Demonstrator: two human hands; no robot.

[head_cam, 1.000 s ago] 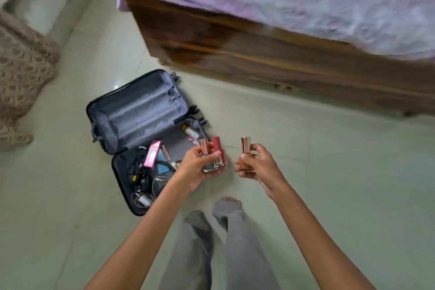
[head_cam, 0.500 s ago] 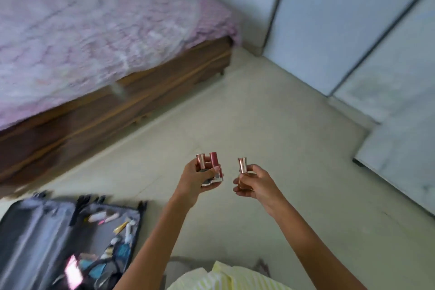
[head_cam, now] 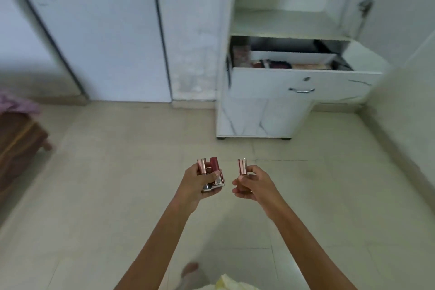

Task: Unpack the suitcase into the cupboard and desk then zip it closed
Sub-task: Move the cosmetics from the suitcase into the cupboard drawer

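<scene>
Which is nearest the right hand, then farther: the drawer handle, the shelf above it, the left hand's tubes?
1. The tubes in the left hand, beside the right hand.
2. The drawer handle, ahead, right.
3. The shelf, higher, farther back.

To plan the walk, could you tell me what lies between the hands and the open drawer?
Only bare floor, in the head view.

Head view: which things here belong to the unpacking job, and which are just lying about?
Job: cosmetic tubes gripped in the left hand; single tube held in the right hand; open drawer of the white cabinet.
Just there: wooden bed frame; purple bedcover; floor tiles.
</scene>
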